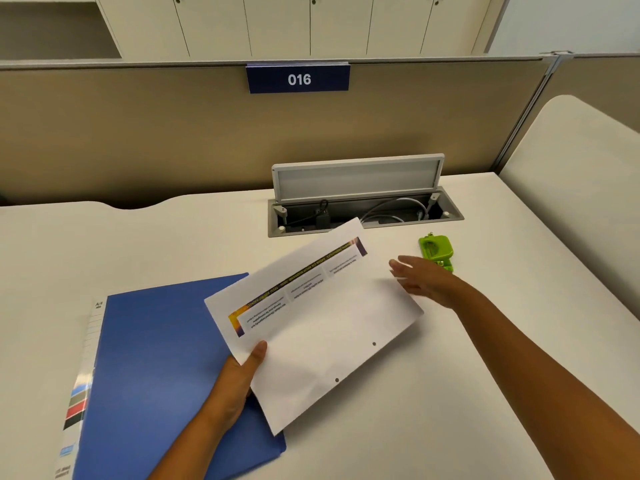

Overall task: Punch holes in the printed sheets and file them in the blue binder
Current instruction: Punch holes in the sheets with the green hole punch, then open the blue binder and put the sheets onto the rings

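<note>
A closed blue binder (156, 368) lies flat on the white desk at the lower left. My left hand (239, 379) grips the near left edge of the printed sheets (325, 327), thumb on top, and holds them tilted over the binder's right side. Two punched holes show along the sheets' lower right edge. My right hand (422, 278) hovers with fingers spread beside the sheets' far right corner, holding nothing. A green hole punch (437, 250) sits on the desk just behind that hand.
An open cable tray (363, 213) with its lid raised is sunk into the desk behind the sheets. A tan partition (173, 133) with a "016" sign closes the back. A second desk (588, 168) adjoins at the right.
</note>
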